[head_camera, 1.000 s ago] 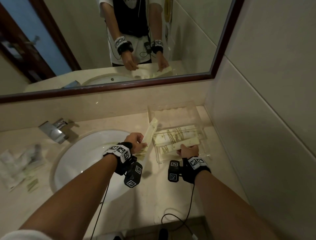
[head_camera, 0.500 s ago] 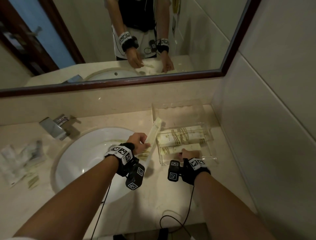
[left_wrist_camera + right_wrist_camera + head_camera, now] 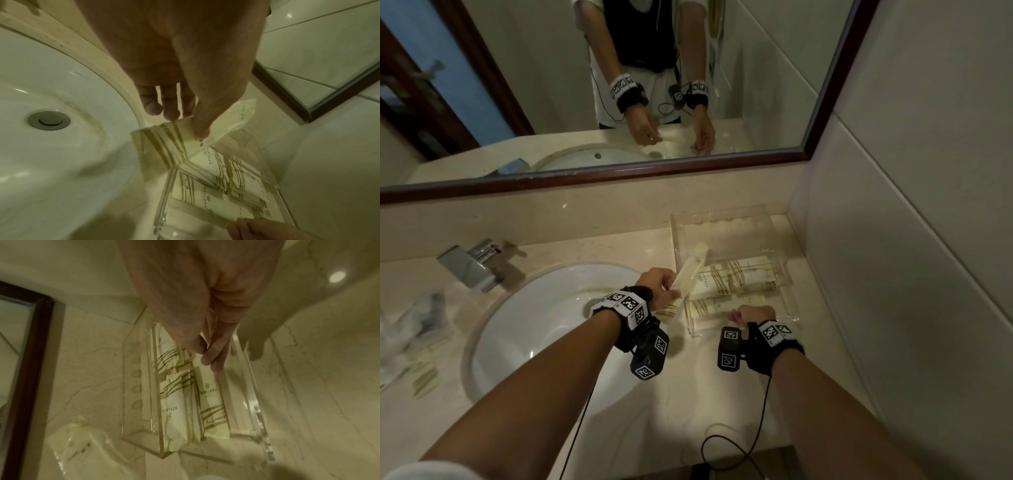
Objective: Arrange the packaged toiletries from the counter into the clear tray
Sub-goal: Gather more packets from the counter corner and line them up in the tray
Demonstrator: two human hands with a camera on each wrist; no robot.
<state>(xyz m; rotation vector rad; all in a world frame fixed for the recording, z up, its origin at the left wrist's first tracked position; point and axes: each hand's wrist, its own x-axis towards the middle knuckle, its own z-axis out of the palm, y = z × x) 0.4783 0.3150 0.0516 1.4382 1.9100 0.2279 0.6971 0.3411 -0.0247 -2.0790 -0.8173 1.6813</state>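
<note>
A clear acrylic tray [image 3: 722, 216] stands on the counter at the right wall. Cream packets with gold stripes [image 3: 736, 277] lie in its middle compartment. My right hand [image 3: 751, 313] reaches into the front compartment and pinches the near end of a striped packet [image 3: 211, 395] that lies flat there, thumb against fingers [image 3: 214, 365]. My left hand [image 3: 659, 286] holds a long cream packet [image 3: 690, 272] tilted upward, its far end against the tray's left wall. In the left wrist view the thumb and fingers [image 3: 170, 113] pinch that packet [image 3: 164, 144] beside the tray wall [image 3: 164, 203].
The white sink basin [image 3: 544, 318] lies left of the tray, with a chrome faucet [image 3: 470, 265] behind it. Loose wrappers and packets [image 3: 414, 329] lie at the counter's far left. A mirror [image 3: 619, 85] and tiled wall [image 3: 893, 240] close the back and right. A cable [image 3: 722, 445] trails below.
My right hand has lowered its packet from above the tray into the front compartment. My left hand has kept its grip on the tilted packet and barely moved.
</note>
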